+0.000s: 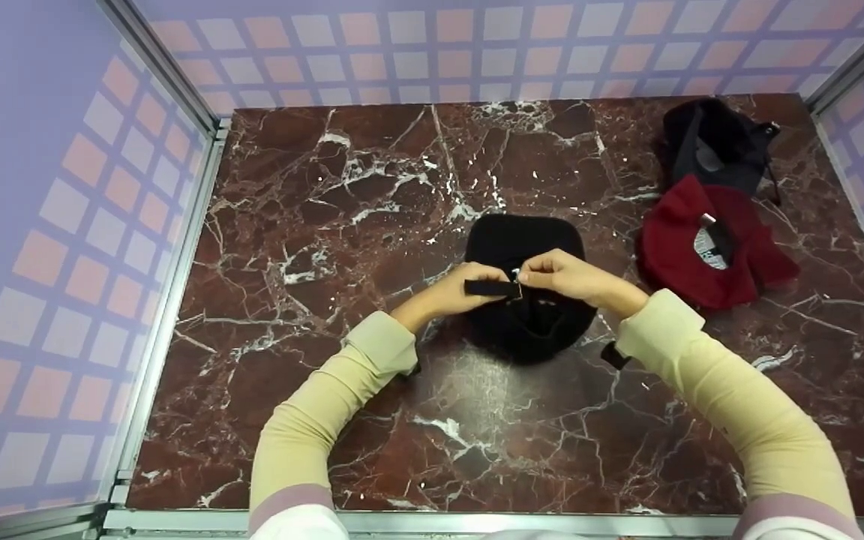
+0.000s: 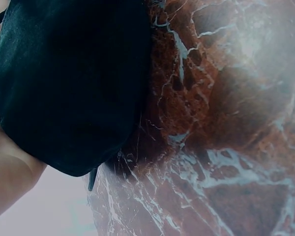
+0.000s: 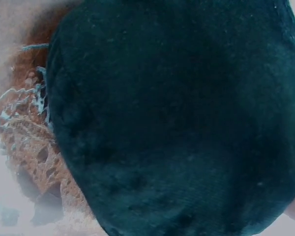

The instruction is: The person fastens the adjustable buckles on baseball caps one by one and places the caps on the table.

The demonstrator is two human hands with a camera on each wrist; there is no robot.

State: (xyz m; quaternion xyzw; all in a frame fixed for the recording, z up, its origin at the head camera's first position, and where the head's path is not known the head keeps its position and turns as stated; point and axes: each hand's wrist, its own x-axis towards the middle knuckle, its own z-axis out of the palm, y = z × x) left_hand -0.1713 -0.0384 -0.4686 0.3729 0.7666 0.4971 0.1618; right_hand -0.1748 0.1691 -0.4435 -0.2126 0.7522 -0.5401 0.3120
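Over the table (image 1: 342,247), the left hand (image 1: 448,292) pinches a black strap (image 1: 490,288); the right hand (image 1: 571,277) pinches a small bright fitting (image 1: 517,274) beside it. Ideally, keep the strap flat and untwisted at the fitting, with the black cap (image 1: 503,322) steady beneath both hands. A red cap (image 1: 664,255) lies to the right.

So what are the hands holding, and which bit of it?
A black cap, by its strap. The left grip holds the strap; the right grip pinches beside the small metal clasp, but its exact hold is too small to tell.
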